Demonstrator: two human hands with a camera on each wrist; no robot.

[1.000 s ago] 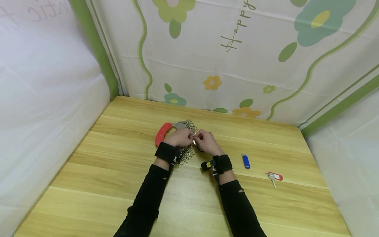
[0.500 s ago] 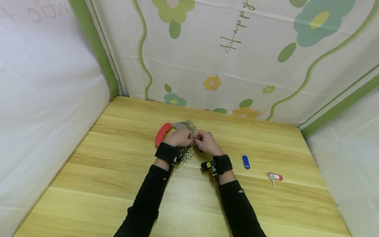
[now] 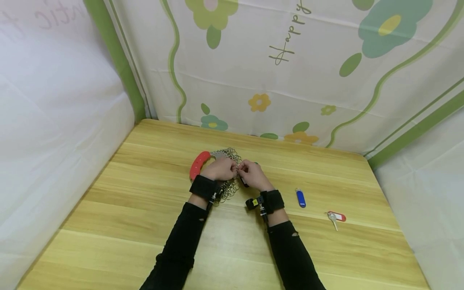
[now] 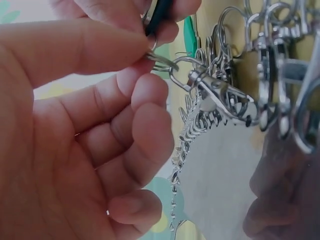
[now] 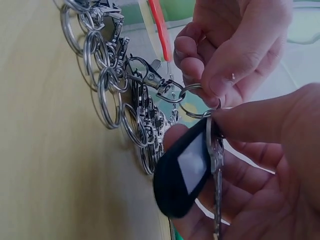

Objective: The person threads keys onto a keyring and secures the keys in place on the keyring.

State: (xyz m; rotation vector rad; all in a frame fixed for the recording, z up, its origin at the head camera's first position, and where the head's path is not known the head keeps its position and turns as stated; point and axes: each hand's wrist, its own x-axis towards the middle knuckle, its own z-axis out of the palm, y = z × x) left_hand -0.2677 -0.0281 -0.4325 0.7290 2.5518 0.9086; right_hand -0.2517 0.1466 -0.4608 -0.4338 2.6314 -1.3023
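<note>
Pinching split ring (image 4: 165,64) linked to swivel clasp (image 5: 152,79) with left hand (image 3: 222,168) and key (image 5: 217,155) near clasp with right hand (image 3: 253,175), probably threading, next needing steady pushing.

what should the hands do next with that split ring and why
Probably have the right hand feed the key round the split ring: it pinches key and black tag there while the left hand grips the ring; threading progress is unclear.

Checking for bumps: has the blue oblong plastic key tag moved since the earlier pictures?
No, no visible shift: the blue key tag sits the same against the right edge of the pale wooden table.
</note>
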